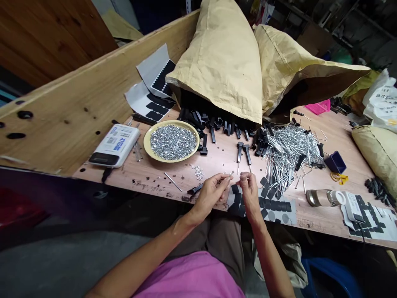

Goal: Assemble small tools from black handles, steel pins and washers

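Head cam: L hand pinches a tiny silver pin btwn thumb & fingertips, above table's front edge. R hand close beside it, fingertips clenched together, whatever's in them too small to tell. Black plastic T-piece lies just under L hand, loose washers nearby. Sheet of black rubber pads right below both hands. Yellow plate heaped w/ silver washers. Tan paper sack on its side, mouth spilling black T-pieces onto wood table. Big heap of steel pins to the right. Small blue box further right, contents can't tell.
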Motion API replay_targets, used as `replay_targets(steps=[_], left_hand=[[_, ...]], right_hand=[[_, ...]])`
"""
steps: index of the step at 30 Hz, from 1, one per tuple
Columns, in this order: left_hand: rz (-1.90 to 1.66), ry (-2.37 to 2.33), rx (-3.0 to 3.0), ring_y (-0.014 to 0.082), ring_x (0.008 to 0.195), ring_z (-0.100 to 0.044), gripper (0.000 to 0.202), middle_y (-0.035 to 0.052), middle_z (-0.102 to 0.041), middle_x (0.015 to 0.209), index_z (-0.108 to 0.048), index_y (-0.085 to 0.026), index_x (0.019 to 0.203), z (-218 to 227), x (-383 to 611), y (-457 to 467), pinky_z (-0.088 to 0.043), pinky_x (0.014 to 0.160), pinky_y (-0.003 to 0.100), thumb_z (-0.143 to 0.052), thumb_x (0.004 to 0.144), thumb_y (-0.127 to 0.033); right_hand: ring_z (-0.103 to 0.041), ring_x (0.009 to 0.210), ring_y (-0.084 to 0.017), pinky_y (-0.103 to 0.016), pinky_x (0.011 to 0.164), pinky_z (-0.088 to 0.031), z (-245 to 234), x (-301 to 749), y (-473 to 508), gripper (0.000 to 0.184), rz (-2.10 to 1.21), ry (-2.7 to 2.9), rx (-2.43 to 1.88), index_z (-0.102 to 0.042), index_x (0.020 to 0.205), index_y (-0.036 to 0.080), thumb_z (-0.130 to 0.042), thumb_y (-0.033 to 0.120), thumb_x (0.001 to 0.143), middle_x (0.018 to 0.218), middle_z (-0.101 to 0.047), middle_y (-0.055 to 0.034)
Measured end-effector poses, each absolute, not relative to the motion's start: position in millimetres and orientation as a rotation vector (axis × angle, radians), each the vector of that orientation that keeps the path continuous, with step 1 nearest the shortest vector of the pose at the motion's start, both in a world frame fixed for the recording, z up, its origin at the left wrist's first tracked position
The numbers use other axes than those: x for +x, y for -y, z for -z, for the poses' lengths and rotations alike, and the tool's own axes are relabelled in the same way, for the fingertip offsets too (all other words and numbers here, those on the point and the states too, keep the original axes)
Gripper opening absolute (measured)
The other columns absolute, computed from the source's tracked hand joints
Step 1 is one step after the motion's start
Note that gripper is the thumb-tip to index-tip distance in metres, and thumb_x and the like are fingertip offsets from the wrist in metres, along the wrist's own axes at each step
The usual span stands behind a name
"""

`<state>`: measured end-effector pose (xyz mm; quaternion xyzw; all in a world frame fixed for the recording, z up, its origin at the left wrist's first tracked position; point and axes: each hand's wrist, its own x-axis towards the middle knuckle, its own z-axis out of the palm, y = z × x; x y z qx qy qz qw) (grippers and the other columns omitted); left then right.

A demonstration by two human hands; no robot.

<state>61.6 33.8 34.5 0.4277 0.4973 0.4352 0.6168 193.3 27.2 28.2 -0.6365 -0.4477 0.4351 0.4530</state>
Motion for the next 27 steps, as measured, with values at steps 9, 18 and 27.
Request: replay_targets(steps=[9, 18, 27], left_hand=[[-0.935, -1.264, 0.904, 0.0161, 0.067, -0.067, 0.012, 0.0018, -0.068, 0.066, -0.055, -0.017, 0.08, -13.5, 80.6, -51.4, -0.051, 0.069, 0.027, -0.057, 0.081, -0.029], [-1.012, -1.589, 1.625, 0.018, 0.08, -0.065, 0.022, 0.0062, -0.066, 0.091, -0.06, -0.017, 0.102, -10.6, 56.1, -57.1, -0.05, 0.073, 0.03, -0.057, 0.081, -0.019], [-1.186, -1.462, 2.125, 0.0182, 0.083, -0.065, 0.019, 0.0061, -0.07, 0.086, -0.064, -0.017, 0.099, -31.1, 45.0, -33.1, -0.054, 0.073, 0.03, -0.047, 0.091, -0.018]], right_hand=[[-0.049, 0.049, -0.009, -0.023, 0.05, -0.04, -0.3, 177.0, 6.9, 0.036, -1.105, 1.135, -1.704, -0.042, 0.096, 0.023, -0.063, 0.035, 0.07, 0.075, -0.06, 0.0045], [-0.057, 0.068, -0.018, -0.032, 0.069, -0.046, 2.0, 188.3, -10.1, 0.014, -0.718, 1.535, -1.845, -0.057, 0.086, 0.021, -0.055, 0.033, 0.08, 0.081, -0.059, -0.0042], [-0.059, 0.066, -0.022, -0.034, 0.065, -0.042, -4.9, 200.0, -96.4, 0.018, -0.484, 1.606, -2.194, -0.055, 0.062, 0.019, -0.051, 0.012, 0.078, 0.074, -0.062, -0.0124]])
